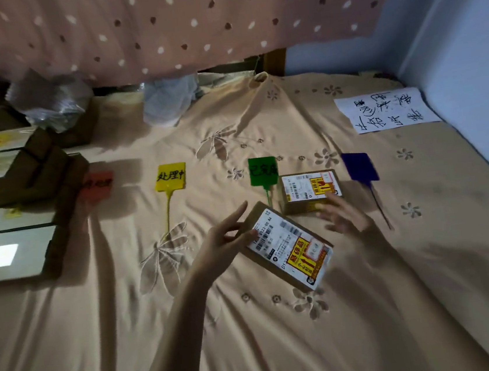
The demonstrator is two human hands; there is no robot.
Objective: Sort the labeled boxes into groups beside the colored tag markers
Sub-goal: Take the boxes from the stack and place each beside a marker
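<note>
1 box [289,245], seemingly left-hand [228,242] held.

Open bedsheet [286,348] from 4 to 8 o'clock; stacked boxes [15,193] block 9–10 o'clock, tag markers [170,177] and labeled box [311,190] crowd 12–1.

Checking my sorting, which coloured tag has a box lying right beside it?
The green tag: a labelled box lies just right of it. The red, yellow and blue tags have none.
</note>
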